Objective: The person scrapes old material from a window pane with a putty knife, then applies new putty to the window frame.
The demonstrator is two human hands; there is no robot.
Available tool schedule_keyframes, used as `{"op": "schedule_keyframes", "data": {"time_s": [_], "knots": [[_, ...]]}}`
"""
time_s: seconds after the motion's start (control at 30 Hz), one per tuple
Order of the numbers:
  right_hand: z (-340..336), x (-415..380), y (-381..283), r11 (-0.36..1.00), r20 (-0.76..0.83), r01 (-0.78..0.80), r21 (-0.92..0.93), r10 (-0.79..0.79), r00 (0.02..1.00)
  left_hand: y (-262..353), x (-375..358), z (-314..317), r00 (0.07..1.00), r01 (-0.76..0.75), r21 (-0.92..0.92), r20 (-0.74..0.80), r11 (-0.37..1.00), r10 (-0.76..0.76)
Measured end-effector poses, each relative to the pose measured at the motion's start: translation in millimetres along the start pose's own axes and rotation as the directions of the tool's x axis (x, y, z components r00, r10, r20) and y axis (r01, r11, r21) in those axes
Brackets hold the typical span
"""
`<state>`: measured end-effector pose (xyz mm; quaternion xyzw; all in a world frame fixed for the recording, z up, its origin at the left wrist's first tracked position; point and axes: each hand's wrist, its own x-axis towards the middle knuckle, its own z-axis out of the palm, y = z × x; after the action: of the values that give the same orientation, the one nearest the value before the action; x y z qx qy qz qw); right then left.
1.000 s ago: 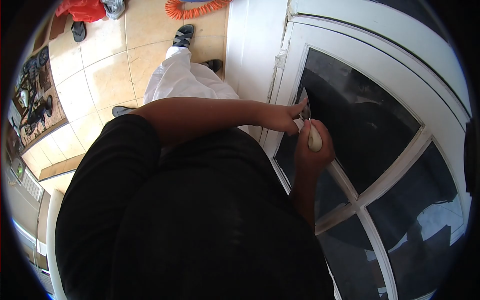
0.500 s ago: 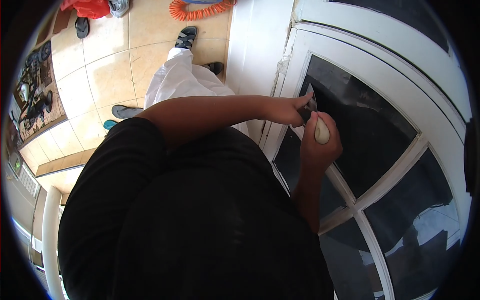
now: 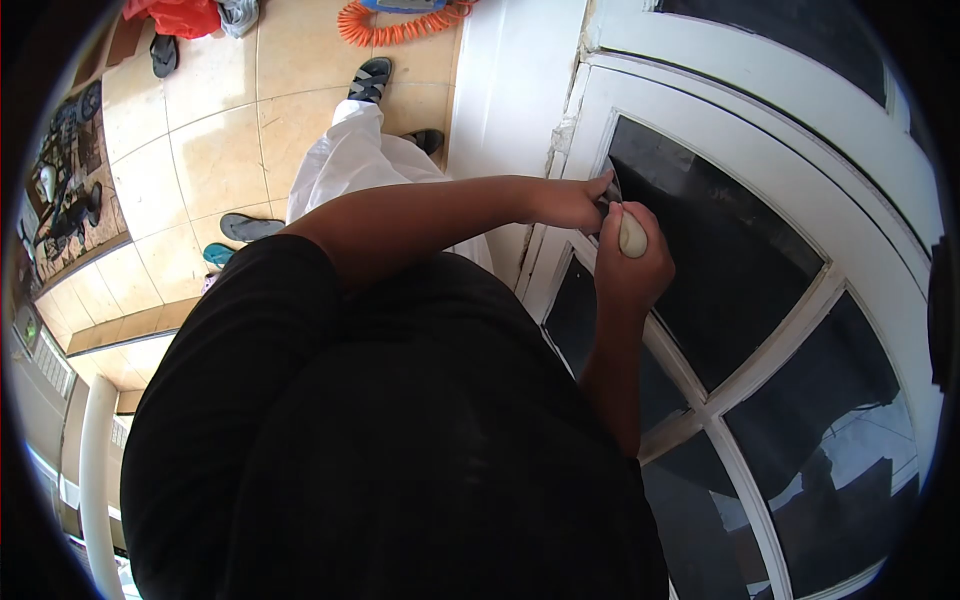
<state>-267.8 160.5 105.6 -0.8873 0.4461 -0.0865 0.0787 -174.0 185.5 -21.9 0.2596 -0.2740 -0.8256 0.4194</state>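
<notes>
My right hand (image 3: 637,258) is wrapped round the cream handle (image 3: 632,236) of a scraper, its rounded butt facing up towards me. Just beyond that fist a thin piece of the metal blade (image 3: 615,188) shows, by the edge of the dark glass pane (image 3: 720,250). My left hand (image 3: 568,205) lies close against the blade, thumb on one side and fingers curled on the other. The fingertips and the blade's tip are mostly hidden. Both hands are at the white frame of the glazed door (image 3: 590,150).
White glazing bars (image 3: 700,408) divide the door's panes. On the tiled floor (image 3: 215,150) lie a grey slipper (image 3: 250,228) and a teal slipper (image 3: 218,255). A coiled orange hose (image 3: 390,38) is near the wall. A person in white clothing and dark sandals (image 3: 371,78) is beside me.
Both hands and the scraper have shifted slightly up and to the left along the pane's edge. The grips look the same, and the blade shows less.
</notes>
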Motion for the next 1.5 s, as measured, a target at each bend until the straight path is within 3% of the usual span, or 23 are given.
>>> {"op": "schedule_keyframes", "data": {"time_s": [0.1, 0.17, 0.23, 0.27, 0.3, 0.33, 0.37, 0.43, 0.47, 0.5, 0.53, 0.57, 0.73, 0.83, 0.9, 0.97, 1.07, 1.13, 1.3, 1.37, 1.4, 1.5], "knots": [[-4, -4, -6, 0.999, 0.019, -0.028, 0.030, 0.027, 0.999, -2, -5, -2, 0.999, 0.006, 0.054, -0.036, 0.999, -0.005], [-15, -13, -9, 0.997, -0.006, -0.037, 0.069, 0.038, 0.999, 14, -35, 1, 0.995, 0.098, 0.179, -0.052, 0.979, -0.090], [-29, -29, -10, 0.963, -0.030, -0.077, 0.258, 0.087, 0.996, -11, -35, -7, 0.992, 0.078, 0.229, -0.112, 0.970, -0.054], [-35, -39, -10, 0.959, -0.046, -0.088, 0.269, 0.104, 0.993, -19, -36, -8, 0.972, 0.096, 0.142, -0.226, 0.985, -0.063], [-40, -48, -10, 0.895, -0.007, -0.208, 0.395, 0.230, 0.973, -19, -39, -7, 0.939, 0.100, 0.056, -0.337, 0.993, -0.076], [-46, -54, -9, 0.799, 0.042, -0.312, 0.513, 0.340, 0.940, -7, -49, -2, 0.937, 0.083, 0.041, -0.343, 0.996, -0.064], [-53, -60, -9, 0.790, 0.017, -0.307, 0.530, 0.353, 0.936, 3, -55, 1, 0.940, 0.092, 0.074, -0.336, 0.993, -0.062], [-68, -73, -10, 0.531, 0.185, -0.496, 0.687, 0.532, 0.826, 17, -62, 8, 0.937, 0.171, 0.021, -0.312, 0.985, -0.156], [-73, -79, -7, 0.520, 0.167, -0.489, 0.701, 0.547, 0.821, 22, -63, 14, 0.925, 0.168, 0.014, -0.349, 0.986, -0.152], [-76, -86, -1, 0.426, 0.221, -0.496, 0.756, 0.547, 0.807, 22, -61, 16, 0.928, 0.180, 0.039, -0.338, 0.983, -0.156], [-77, -92, 5, 0.328, 0.270, -0.494, 0.805, 0.539, 0.798, 19, -59, 17, 0.925, 0.128, -0.077, -0.350, 0.989, -0.147], [-77, -99, 9, 0.319, 0.245, -0.472, 0.822, 0.550, 0.798, 19, -58, 16, 0.922, 0.069, -0.187, -0.363, 0.980, -0.134], [-70, -124, 11, 0.126, 0.339, -0.479, 0.869, 0.552, 0.762, 20, -58, 10, 0.921, 0.175, 0.011, -0.354, 0.985, -0.160], [-70, -125, 7, 0.085, 0.382, -0.506, 0.858, 0.554, 0.740, 31, -51, 8, 0.891, 0.186, 0.158, -0.443, 0.970, -0.099], [-66, -122, 10, 0.068, 0.361, -0.474, 0.878, 0.559, 0.747, 46, -49, 6, 0.891, 0.120, 0.389, -0.449, 0.913, 0.074], [-64, -119, 10, 0.035, 0.342, -0.442, 0.896, 0.577, 0.741, 59, -50, 5, 0.891, 0.100, 0.414, -0.442, 0.905, 0.104], [-59, -109, 7, 0.154, 0.256, -0.436, 0.887, 0.622, 0.740, 76, -50, -8, 0.903, 0.113, 0.414, -0.422, 0.903, 0.081], [-50, -102, -3, 0.111, 0.195, -0.402, 0.909, 0.739, 0.645, 88, -48, -19, 0.914, 0.128, 0.370, -0.404, 0.920, 0.036], [-23, -83, -42, -0.076, 0.171, -0.257, 0.964, 0.912, 0.373, 137, -59, -46, 0.912, 0.214, 0.471, -0.409, 0.856, -0.002], [-11, -75, -52, -0.099, 0.181, -0.254, 0.962, 0.930, 0.321, 155, -67, -71, 0.856, 0.400, 0.591, -0.513, 0.701, -0.056], [1, -74, -68, -0.139, 0.205, -0.257, 0.956, 0.945, 0.255, 167, -75, -78, 0.868, 0.332, 0.553, -0.496, 0.765, -0.019], [6, -72, -97, -0.168, 0.205, -0.208, 0.964, 0.963, 0.175, 181, -74, -94, 0.915, 0.322, 0.526, -0.387, 0.788, -0.116]]}}
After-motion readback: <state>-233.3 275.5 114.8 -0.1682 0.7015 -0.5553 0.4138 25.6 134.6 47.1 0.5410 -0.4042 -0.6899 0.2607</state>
